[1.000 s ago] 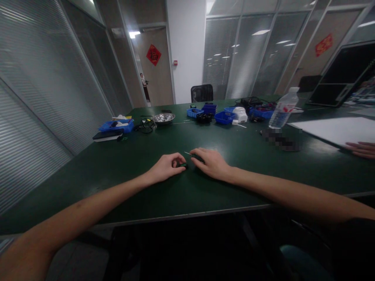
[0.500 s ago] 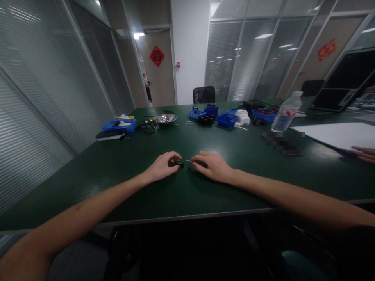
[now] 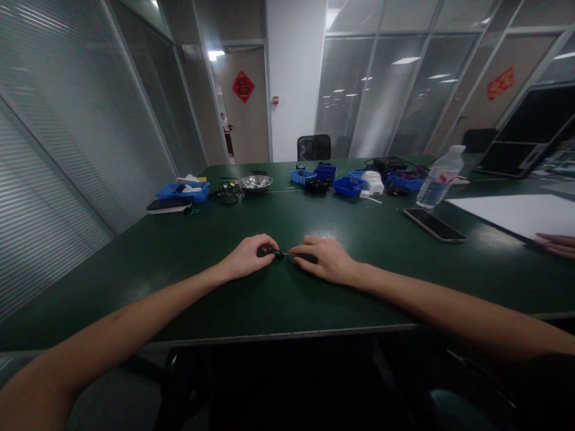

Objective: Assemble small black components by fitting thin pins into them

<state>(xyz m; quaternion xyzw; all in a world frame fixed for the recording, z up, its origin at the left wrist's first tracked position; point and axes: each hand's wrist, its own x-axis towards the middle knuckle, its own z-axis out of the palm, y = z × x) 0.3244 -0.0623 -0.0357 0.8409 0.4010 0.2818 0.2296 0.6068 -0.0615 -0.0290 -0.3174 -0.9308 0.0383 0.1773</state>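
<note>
Green tabletop [image 3: 287, 305], frame centre: we pinch dark piece [image 3: 278, 254] (left hand [image 3: 248, 257]) and slim tool [image 3: 288, 255] (right hand [image 3: 331, 260]), tip apparently meeting piece, work seemingly unfinished.

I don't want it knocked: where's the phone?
In the head view, the phone lies on the green table, to the right of the right hand and just in front of the water bottle.
</note>
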